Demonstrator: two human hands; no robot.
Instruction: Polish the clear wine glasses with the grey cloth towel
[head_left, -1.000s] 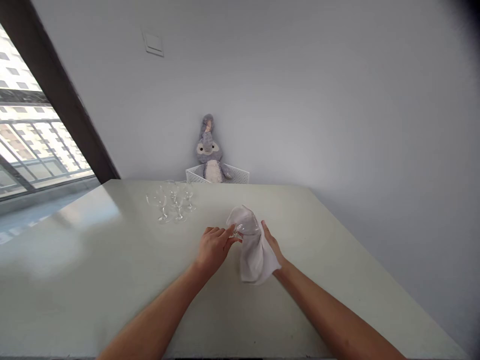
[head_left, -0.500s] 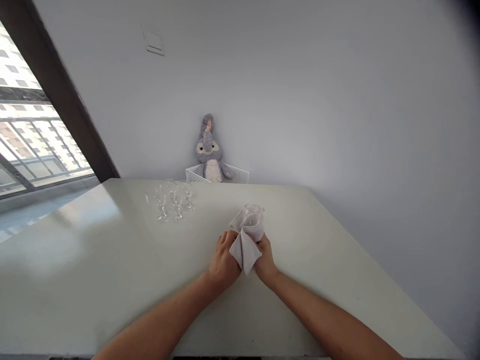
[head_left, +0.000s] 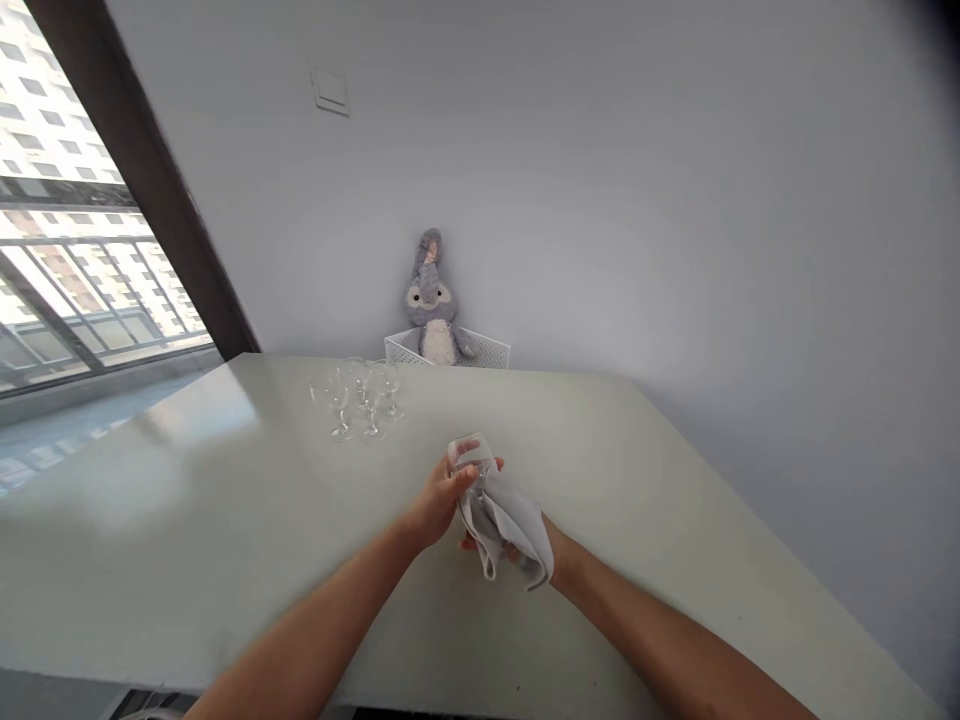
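Observation:
A clear stemmed glass (head_left: 477,452) is tilted over the near middle of the table. My left hand (head_left: 441,502) is closed around it, with the thumb across its near side and fingertips showing behind and through the glass. A light grey cloth (head_left: 517,525) hangs in loose folds against the lower part of the glass. The cloth drapes over my right hand (head_left: 513,553), which grips it; only a few fingertips show below the folds. The rest of that hand is hidden, as is the foot of the glass.
Several clear stemmed glasses (head_left: 369,405) stand grouped at the back left of the pale table (head_left: 645,520). Behind the far edge, a grey plush rabbit (head_left: 435,315) sits in a white perforated basket (head_left: 491,352) against the wall. A dark-framed window (head_left: 150,170) is at left.
My left hand has shifted from the cloth's side onto the glass, which now tilts and sits nearer. The cloth has slid right and down, covering my right hand. The view has turned slightly left.

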